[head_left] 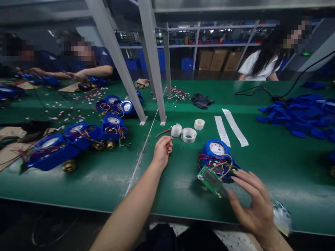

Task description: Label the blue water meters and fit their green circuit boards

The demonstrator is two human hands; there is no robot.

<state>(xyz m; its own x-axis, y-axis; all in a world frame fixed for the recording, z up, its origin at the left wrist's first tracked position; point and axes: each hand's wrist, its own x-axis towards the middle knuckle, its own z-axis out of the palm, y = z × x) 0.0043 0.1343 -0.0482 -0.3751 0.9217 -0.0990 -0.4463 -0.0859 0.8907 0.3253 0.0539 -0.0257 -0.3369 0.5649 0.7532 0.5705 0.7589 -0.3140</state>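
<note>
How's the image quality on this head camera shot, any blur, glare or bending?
Head view: wide-angle bending bows the table edge and slants the frame posts; right hand slightly motion-blurred; left hand and the blue water meter fairly sharp; pale overhead glare on the green mat near the front; far shelves dim.

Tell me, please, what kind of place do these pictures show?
Probably a factory assembly line: blue water meters with loose wires lie in rows on a long green workbench, co-workers sit along it, and cardboard boxes fill shelves behind.
</note>
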